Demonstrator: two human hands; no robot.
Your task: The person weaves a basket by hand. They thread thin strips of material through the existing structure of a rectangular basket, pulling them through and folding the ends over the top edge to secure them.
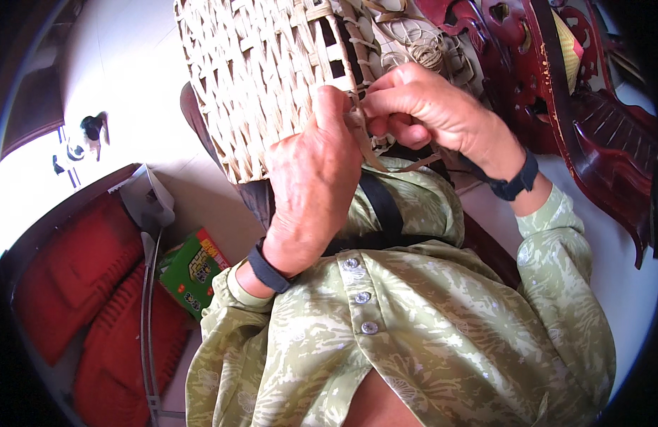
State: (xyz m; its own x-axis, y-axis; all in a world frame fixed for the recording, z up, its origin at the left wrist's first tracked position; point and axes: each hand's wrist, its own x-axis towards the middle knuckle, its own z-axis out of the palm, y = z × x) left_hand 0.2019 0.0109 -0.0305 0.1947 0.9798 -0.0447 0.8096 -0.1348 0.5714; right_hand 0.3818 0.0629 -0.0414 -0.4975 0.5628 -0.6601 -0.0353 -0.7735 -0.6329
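The camera sits up on my head and looks down past my chest to my two hands. My shirt (428, 306) is very close and fills the near part. A bit farther out, my left hand (311, 181) and right hand (428, 103) look big in the middle. The basket (251, 78) runs out at the far edge. The view is wide and round, so it takes in floor (208, 185) on the left and carved wood (592, 156) on the right, all bent near the dark rim.

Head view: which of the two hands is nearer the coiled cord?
The right hand, directly below the coiled cord. The left hand is farther off, its thumb at the woven panel.
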